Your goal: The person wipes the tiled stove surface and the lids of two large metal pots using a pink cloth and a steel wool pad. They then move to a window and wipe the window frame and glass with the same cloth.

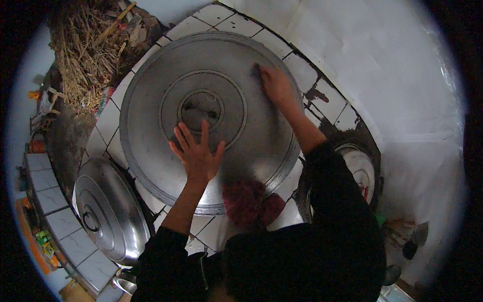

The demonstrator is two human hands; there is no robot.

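A large round metal lid (147, 124) with raised rings lies flat before me, its dark handle (200, 109) at the centre. With fingers spread, my left hand (198, 158) rests on the lid just below the handle. Over the lid's upper right part, my right hand (277, 85) is closed around a small dark pad (256, 70); blur and the fingers hide most of it. A dark red cloth (243, 200) hangs over the lid's near edge, close to my body.
White tiles (109, 132) surround the lid. A second domed metal lid (109, 211) leans at the left. Dry stalks (86, 56) are heaped at upper left. On the right are a pale round lid (356, 170) and a white wall (377, 75).
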